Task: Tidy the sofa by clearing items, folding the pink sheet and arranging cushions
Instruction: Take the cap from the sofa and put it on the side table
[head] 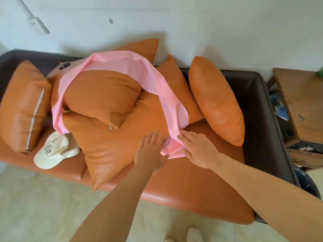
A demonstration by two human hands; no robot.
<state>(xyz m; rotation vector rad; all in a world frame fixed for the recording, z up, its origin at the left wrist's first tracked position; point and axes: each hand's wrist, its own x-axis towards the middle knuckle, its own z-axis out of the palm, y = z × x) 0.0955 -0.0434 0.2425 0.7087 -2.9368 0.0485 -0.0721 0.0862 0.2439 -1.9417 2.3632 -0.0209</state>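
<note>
A pink sheet [153, 79] lies draped in a loop over a pile of orange cushions on the orange sofa [192, 186]. One cushion [101, 96] sits on top of a larger one [111, 147]. My left hand [152, 151] lies flat, fingers straight, on the sheet's near end beside the large cushion. My right hand [197, 149] rests with straight fingers on the same bunched end from the right. A cream cap [54, 151] lies on the seat at the left.
More orange cushions stand at the left end [24, 105] and at the right [216, 100], with another [176, 81] behind the sheet. A wooden side table [302, 102] stands right of the sofa's dark arm. Pale floor lies in front.
</note>
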